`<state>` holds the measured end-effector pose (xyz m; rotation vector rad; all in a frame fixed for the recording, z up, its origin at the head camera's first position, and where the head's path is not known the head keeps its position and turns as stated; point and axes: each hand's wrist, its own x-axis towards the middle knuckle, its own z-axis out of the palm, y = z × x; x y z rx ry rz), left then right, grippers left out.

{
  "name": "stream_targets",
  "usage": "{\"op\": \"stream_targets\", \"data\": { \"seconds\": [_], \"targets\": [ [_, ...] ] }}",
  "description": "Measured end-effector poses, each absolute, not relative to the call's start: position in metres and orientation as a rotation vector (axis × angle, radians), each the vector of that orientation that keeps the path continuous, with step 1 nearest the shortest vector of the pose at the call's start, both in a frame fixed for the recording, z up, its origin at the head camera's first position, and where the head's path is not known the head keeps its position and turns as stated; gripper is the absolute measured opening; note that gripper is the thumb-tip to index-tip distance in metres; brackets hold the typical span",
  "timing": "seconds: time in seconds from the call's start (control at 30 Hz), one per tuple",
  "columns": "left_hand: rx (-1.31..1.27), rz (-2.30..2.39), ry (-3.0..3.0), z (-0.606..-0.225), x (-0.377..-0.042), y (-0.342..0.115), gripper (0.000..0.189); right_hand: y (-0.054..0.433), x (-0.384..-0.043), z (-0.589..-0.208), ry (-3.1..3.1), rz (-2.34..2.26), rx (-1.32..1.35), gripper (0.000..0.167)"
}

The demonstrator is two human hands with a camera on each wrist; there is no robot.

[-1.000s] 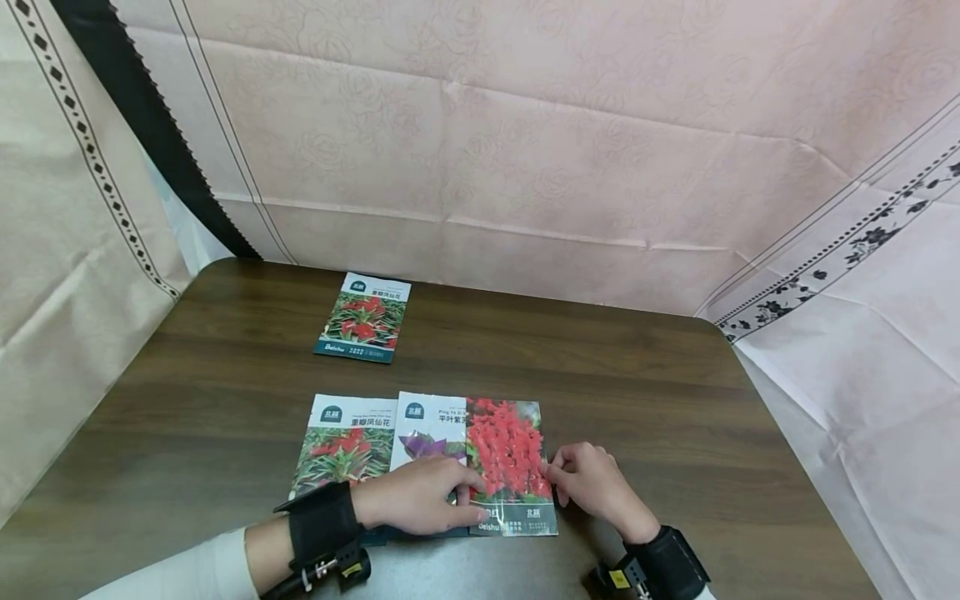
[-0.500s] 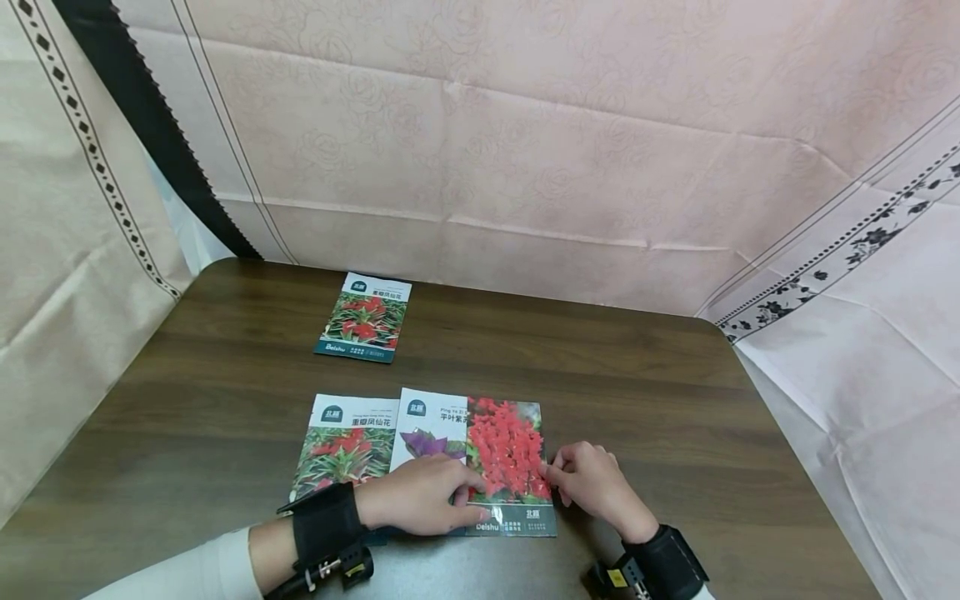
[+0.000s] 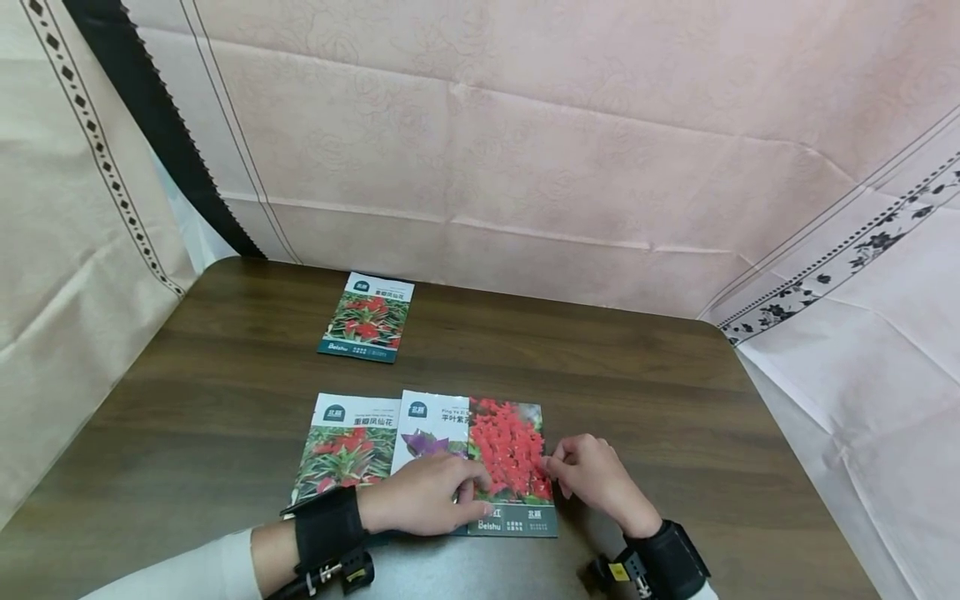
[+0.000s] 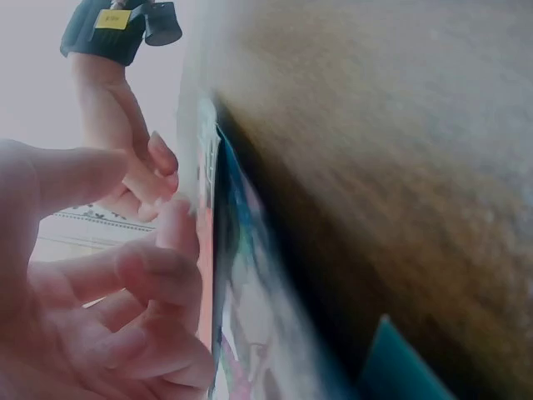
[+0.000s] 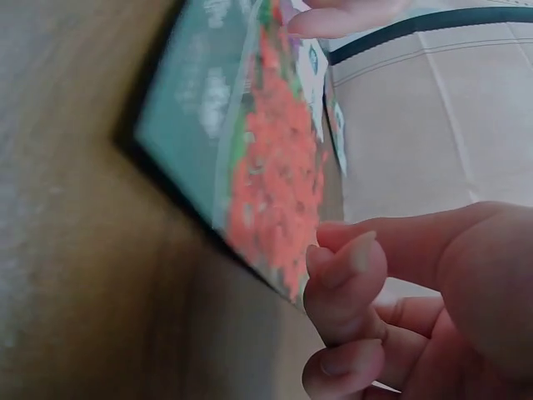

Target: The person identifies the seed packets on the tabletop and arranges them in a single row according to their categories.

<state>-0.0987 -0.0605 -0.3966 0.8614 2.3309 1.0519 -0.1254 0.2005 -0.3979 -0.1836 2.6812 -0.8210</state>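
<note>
With thumb and finger of right hand (image 3: 592,477), pinching the red packet (image 3: 510,446) by its right edge; with left hand (image 3: 423,497), thumb and fingers apart, resting upon it. Between the desk's (image 3: 637,392) side edges, partly covering the purple packet (image 3: 429,429). Near the far edge, seeing another packet (image 3: 367,318).

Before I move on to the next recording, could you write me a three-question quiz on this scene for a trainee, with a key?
1. What colour is the flower on the middle packet of the near row?
2. True or false: the far packet lies apart from that row.
3. Which hand is at the right edge of the rightmost packet: (a) left or (b) right?

Key: 1. Purple. 2. True. 3. (b), the right hand.
</note>
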Motion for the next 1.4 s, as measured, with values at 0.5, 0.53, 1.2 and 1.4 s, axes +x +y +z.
{"op": "stream_targets", "data": {
  "seconds": [0.5, 0.53, 1.2, 1.4],
  "targets": [
    [0.876, 1.116, 2.413, -0.384, -0.105, -0.072, 0.026, 0.181, -0.137, -0.383, 2.764, -0.985, -0.25, 0.018],
    [0.867, 1.116, 2.419, -0.383, -0.105, -0.073, 0.026, 0.179, -0.138, -0.383, 2.772, -0.993, -0.264, 0.017],
    [0.724, 1.144, 2.605, -0.366, -0.121, -0.105, 0.03, 0.128, -0.155, -0.37, 2.836, -1.258, -0.396, 0.024],
    [0.647, 1.188, 2.632, -0.36, -0.125, -0.117, 0.028, 0.12, -0.167, -0.383, 2.762, -1.393, -0.498, 0.037]
  ]
}}
